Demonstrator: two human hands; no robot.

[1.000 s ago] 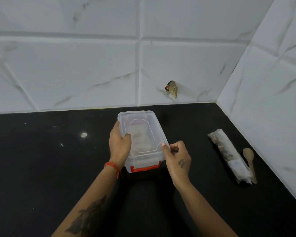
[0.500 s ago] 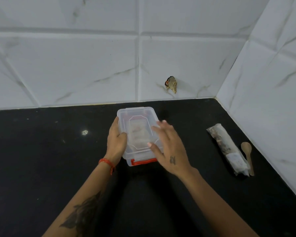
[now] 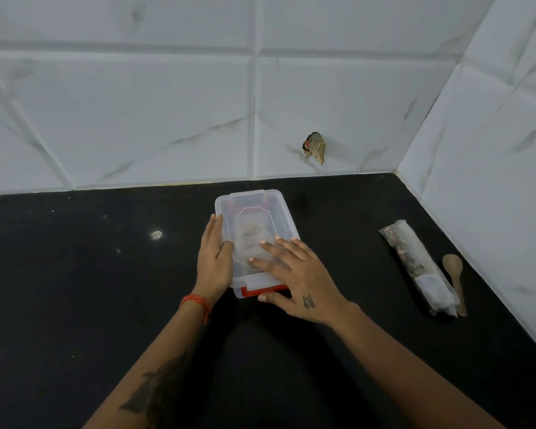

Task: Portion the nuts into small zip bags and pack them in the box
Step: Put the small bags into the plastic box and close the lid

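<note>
A clear plastic box [image 3: 254, 212] with red clasps stands on the black counter, its lid on top. Small zip bags show faintly through the lid. My left hand [image 3: 214, 261] grips the box's left side, thumb on the lid. My right hand [image 3: 297, 280] lies flat on the lid's near right part, fingers spread, thumb at the red front clasp [image 3: 248, 291]. A rolled clear bag of nuts [image 3: 415, 264] lies to the right on the counter.
A wooden spoon [image 3: 454, 277] lies beside the nut bag near the right wall. White tiled walls close the back and right. A torn brownish scrap [image 3: 314, 147] sticks to the back wall. The counter [image 3: 75, 289] stretches dark to the left.
My right hand has moved from the box's near right corner up onto the lid and now lies flat on it. The left hand has kept its grip on the left side.
</note>
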